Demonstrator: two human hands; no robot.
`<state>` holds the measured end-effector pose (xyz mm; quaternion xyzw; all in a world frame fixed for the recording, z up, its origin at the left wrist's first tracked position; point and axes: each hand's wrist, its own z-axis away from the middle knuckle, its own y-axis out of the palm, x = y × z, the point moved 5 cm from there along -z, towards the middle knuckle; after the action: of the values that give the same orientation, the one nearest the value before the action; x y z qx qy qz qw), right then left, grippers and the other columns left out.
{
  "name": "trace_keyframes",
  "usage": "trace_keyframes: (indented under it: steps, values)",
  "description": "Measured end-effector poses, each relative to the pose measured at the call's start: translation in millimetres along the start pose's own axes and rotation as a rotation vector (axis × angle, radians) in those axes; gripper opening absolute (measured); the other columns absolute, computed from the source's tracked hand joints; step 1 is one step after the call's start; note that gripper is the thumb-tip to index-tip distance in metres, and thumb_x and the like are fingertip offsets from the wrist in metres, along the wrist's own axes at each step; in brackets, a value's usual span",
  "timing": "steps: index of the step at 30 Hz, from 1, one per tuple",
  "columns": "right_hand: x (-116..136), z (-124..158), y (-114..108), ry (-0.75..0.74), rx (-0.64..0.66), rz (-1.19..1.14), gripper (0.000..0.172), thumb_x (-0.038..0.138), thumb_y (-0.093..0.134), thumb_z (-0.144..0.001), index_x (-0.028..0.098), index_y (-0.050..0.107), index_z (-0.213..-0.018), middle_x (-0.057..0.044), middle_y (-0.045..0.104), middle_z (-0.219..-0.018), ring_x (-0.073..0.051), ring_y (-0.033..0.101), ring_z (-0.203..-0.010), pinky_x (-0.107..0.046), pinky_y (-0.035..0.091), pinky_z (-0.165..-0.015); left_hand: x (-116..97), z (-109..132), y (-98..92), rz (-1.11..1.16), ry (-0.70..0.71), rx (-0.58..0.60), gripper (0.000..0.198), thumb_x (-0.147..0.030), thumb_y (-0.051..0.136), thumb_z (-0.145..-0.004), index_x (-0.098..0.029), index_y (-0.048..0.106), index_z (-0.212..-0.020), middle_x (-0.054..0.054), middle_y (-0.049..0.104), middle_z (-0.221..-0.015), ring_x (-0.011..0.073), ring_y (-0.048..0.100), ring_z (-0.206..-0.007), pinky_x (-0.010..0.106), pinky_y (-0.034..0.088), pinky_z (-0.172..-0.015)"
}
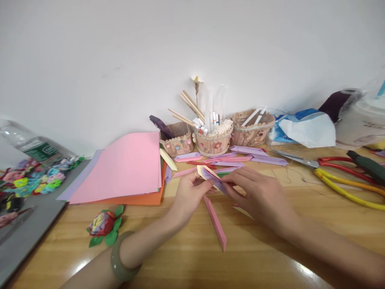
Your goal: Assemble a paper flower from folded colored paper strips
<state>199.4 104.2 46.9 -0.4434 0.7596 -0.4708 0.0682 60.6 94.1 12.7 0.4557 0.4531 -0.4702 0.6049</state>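
Between both hands is a folded paper piece [207, 173] made of cream and purple strips, held just above the table. My left hand [191, 192] pinches its left side with thumb and fingers. From the right, the fingers of my right hand [258, 192] are closed on its other edge and hide part of it. A folded pink paper strip [215, 222] lies on the table right below the hands. Behind them are several more folded strips, among them a purple paper strip [268, 160] and a cream paper strip [168, 159].
A stack of coloured paper [126, 168] lies left, with a paper flower [104, 225] before it. Decorated baskets [213, 144] holding sticks and pens line the wall. Scissors [327, 162] rest at right, near tissues [309, 128]. A grey board [36, 224] and a bottle [39, 146] stand far left.
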Motion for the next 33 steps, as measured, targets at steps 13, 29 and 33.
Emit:
trace_keyframes:
  steps: [13, 29, 33]
  values:
    - [-19.2, -2.8, 17.7, 0.639, 0.369, -0.809, 0.017, 0.033, 0.062, -0.073, 0.018, 0.069, -0.075, -0.001, 0.063, -0.065, -0.011, 0.052, -0.053, -0.023, 0.041, -0.048, 0.0, -2.2, 3.5, 0.034, 0.062, 0.143, 0.017, -0.031, 0.070, -0.065, -0.015, 0.069, -0.071, 0.002, 0.068, -0.069, 0.0148, 0.062, -0.065, 0.026, 0.051, -0.063]
    - [-26.9, -8.2, 19.3, 0.609, 0.388, -1.035, 0.021, 0.037, 0.068, -0.069, 0.017, 0.071, -0.076, -0.002, 0.068, -0.075, -0.015, 0.058, -0.070, -0.029, 0.043, -0.067, 3.0, -1.7, 2.1, 0.153, -0.016, 0.172, 0.019, -0.031, 0.073, -0.065, -0.015, 0.069, -0.074, 0.002, 0.069, -0.075, 0.0136, 0.062, -0.071, 0.025, 0.049, -0.069]
    - [-26.8, -9.3, 19.3, 0.570, 0.390, -1.082, 0.015, 0.033, 0.067, -0.072, 0.018, 0.071, -0.076, 0.000, 0.067, -0.071, -0.012, 0.056, -0.066, -0.026, 0.042, -0.065, 2.4, -1.5, 3.6, 0.176, -0.026, 0.189, 0.019, -0.031, 0.073, -0.065, -0.014, 0.068, -0.074, 0.003, 0.069, -0.074, 0.0141, 0.062, -0.071, 0.025, 0.049, -0.068]
